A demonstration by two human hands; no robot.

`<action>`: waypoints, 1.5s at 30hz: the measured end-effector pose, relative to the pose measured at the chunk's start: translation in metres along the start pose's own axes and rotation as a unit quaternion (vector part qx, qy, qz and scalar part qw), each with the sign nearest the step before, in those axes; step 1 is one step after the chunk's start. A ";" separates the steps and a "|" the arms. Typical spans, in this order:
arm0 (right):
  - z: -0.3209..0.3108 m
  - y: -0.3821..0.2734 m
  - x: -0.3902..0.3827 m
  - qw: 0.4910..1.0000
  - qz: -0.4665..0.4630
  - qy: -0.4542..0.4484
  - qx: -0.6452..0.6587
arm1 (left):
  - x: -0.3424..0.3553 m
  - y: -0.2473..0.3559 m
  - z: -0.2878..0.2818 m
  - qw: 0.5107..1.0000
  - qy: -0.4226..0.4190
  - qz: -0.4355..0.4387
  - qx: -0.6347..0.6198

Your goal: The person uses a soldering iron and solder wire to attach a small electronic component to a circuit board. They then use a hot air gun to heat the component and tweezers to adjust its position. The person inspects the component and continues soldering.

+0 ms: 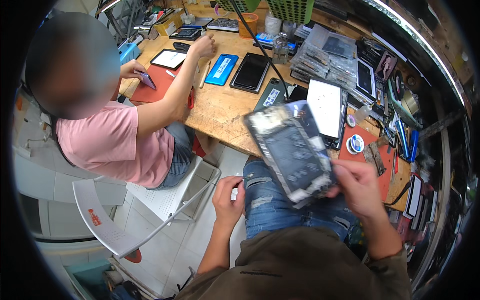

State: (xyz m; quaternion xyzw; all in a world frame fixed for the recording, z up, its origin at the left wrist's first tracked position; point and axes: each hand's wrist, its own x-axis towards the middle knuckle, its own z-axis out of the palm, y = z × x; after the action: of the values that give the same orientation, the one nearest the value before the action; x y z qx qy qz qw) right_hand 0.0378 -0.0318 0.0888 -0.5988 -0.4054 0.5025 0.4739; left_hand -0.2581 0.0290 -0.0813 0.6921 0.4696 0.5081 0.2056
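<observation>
Over my lap I hold up what looks like an opened tablet (295, 152), tilted and slightly blurred. Its inside faces up, with a dark rectangular block in the middle and silvery, whitish patches around it. My right hand (357, 187) grips its lower right corner between thumb and fingers. Apart from it, my left hand (229, 200) hangs beside my left knee with curled fingers pressed together. Something small and whitish shows at those fingertips, too small to name. Beyond the tablet, a dark green phone (272, 93) lies on the wooden bench (220, 112).
A co-worker in a pink shirt (107, 130) sits at left on a white chair (150, 202), holding a purple phone (146, 80). A blue phone (221, 69), a black tray (249, 73), a white panel (324, 107), solder spools (355, 144) and bagged parts (317, 57) cover the bench.
</observation>
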 end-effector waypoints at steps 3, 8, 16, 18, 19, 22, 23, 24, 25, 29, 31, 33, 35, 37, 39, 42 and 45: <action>0.055 0.027 0.044 1.000 -0.011 -0.019 -0.004 | -0.009 -0.011 -0.018 1.000 0.001 -0.016 0.020; 0.128 0.068 0.136 0.997 -0.064 0.022 0.031 | -0.027 -0.020 -0.037 0.998 0.004 -0.045 0.047; 0.222 0.070 0.277 0.991 -0.087 0.103 0.017 | -0.044 -0.019 -0.047 0.996 0.000 -0.063 0.061; 0.247 0.070 0.312 0.985 -0.095 0.141 -0.029 | -0.045 -0.016 -0.050 0.996 0.006 -0.053 0.071; 0.260 0.070 0.328 0.980 -0.086 0.169 -0.058 | -0.045 -0.014 -0.052 0.996 0.011 -0.051 0.070; 0.289 0.066 0.362 0.979 -0.032 0.186 -0.072 | -0.045 -0.007 -0.056 0.996 0.013 -0.054 0.068; 0.296 0.061 0.365 0.970 -0.045 0.202 -0.125 | -0.046 -0.005 -0.056 0.995 0.017 -0.048 0.084; 0.299 0.052 0.365 0.982 -0.004 0.160 -0.097 | -0.046 -0.004 -0.058 0.995 0.017 -0.044 0.090; 0.296 0.047 0.356 0.984 0.009 0.137 -0.110 | -0.047 -0.003 -0.056 0.995 0.005 -0.054 0.081; 0.262 0.048 0.250 0.989 -0.137 0.062 0.002 | -0.040 -0.009 -0.047 0.998 0.024 -0.049 0.039; 0.203 0.078 0.167 0.966 -0.257 -0.012 -0.026 | -0.030 -0.017 -0.038 0.997 0.024 -0.071 -0.012; 0.129 0.103 0.095 0.916 -0.389 0.026 -0.091 | -0.018 -0.024 -0.033 0.995 0.012 -0.094 -0.022; 0.039 0.114 0.035 0.940 -0.302 0.073 -0.144 | 0.002 -0.033 -0.030 0.998 -0.012 -0.056 -0.027; -0.059 0.105 -0.011 0.926 -0.211 0.230 -0.212 | 0.024 -0.037 -0.021 0.999 -0.032 -0.007 -0.043; -0.144 0.087 -0.060 0.871 -0.118 0.403 -0.254 | 0.046 -0.034 -0.007 0.995 -0.069 0.045 -0.064; -0.228 0.081 -0.125 0.704 -0.009 0.517 -0.488 | 0.069 -0.014 0.027 0.982 -0.103 0.070 -0.141; -0.254 0.122 -0.149 0.700 0.087 0.345 -0.619 | 0.088 0.021 0.061 0.963 -0.140 0.169 -0.157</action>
State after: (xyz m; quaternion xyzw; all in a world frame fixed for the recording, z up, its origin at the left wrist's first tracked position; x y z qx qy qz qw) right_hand 0.2647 -0.2431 0.0136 -0.9212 -0.3794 -0.0644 0.0577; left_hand -0.1901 0.1066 -0.0449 0.7846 0.2269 0.5010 0.2862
